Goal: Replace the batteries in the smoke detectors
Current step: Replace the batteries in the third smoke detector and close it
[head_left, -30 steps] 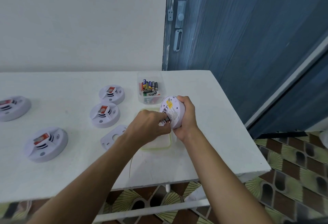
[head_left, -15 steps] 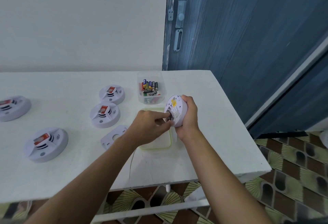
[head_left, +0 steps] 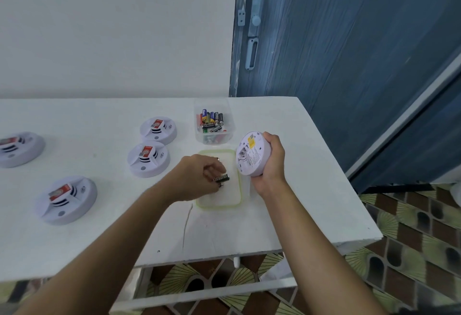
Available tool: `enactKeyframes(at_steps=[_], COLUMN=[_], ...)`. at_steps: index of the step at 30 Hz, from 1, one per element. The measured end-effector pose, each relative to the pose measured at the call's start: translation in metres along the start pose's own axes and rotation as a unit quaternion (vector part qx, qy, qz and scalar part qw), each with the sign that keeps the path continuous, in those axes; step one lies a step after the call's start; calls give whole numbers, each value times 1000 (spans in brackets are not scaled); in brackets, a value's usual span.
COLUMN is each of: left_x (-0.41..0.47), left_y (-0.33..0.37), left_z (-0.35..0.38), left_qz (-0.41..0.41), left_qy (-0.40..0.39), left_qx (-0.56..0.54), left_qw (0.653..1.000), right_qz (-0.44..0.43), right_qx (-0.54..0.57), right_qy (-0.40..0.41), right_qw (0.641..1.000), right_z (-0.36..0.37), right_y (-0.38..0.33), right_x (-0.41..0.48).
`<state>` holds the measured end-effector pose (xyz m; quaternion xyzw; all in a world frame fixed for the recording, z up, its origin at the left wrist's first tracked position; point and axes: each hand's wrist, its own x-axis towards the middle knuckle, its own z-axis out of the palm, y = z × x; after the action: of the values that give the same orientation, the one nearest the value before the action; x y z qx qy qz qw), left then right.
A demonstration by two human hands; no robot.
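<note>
Right hand [head_left: 272, 165] is gripping the smoke detector [head_left: 253, 153] by its rim, underside showing, holding it off the desk [head_left: 99, 227] just right of the green-rimmed tray [head_left: 234, 197]. Left hand [head_left: 197, 177] is pinching small batteries [head_left: 221, 179] over that tray. Clear tub [head_left: 230, 132] of mixed batteries is sitting just behind it. Four more detectors [head_left: 148, 160] are lying on the left.

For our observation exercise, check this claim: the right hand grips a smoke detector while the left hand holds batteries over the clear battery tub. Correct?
One slip: the head view shows the left hand holding the batteries over the green-rimmed tray, not the clear tub. The right hand does grip the smoke detector.
</note>
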<state>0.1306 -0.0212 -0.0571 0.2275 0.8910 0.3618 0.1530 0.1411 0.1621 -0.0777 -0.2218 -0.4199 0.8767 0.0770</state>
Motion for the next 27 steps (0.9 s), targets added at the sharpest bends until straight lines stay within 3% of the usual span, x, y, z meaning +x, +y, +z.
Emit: enactKeyframes(at_steps=[4, 9, 18, 23, 27], left_x=[-6, 0, 10, 13, 15], left_y=[-3, -18, -29, -31, -24], left_z=[4, 11, 17, 15, 8], left_qz=[74, 86, 105, 132, 104], left_qy=[-18, -7, 82, 71, 71], left_qx=[144, 197, 166, 182, 166], left_qw=[987, 976, 977, 972, 978], right_qz=[3, 9, 21, 21, 24], right_qx=[7, -1, -3, 4, 9], right_qy=[-4, -12, -19, -27, -31], right_qw=[1000, 1000, 1000, 999, 999], right_z=[0, 3, 4, 3, 3], right_y=[0, 1, 4, 2, 0], right_x=[2, 3, 4, 7, 11])
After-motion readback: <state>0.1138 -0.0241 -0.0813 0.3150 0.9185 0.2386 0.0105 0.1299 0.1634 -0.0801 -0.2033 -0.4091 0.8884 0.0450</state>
